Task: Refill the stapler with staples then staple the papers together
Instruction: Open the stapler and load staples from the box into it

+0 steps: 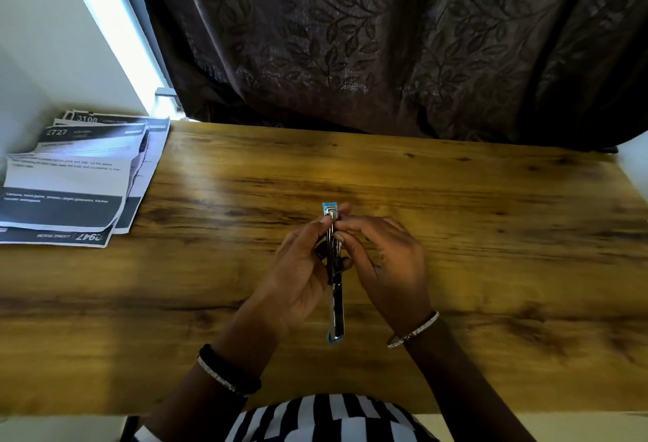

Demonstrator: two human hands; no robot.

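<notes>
A blue and chrome stapler (336,311) is held lengthwise over the middle of the wooden table (491,231), swung open so its metal channel shows. My left hand (298,276) grips its left side, fingers curled round the body. My right hand (382,259) pinches the far end with fingertips, where a small strip of staples (331,210) sits at the blue tip. The papers (70,178), printed sheets with dark bands and numbers, lie in a loose stack at the table's far left corner.
A dark leaf-patterned curtain (385,38) hangs behind the table's far edge. A white wall and bright window frame (115,31) stand at the left. The table's near edge runs by my striped shirt (326,417).
</notes>
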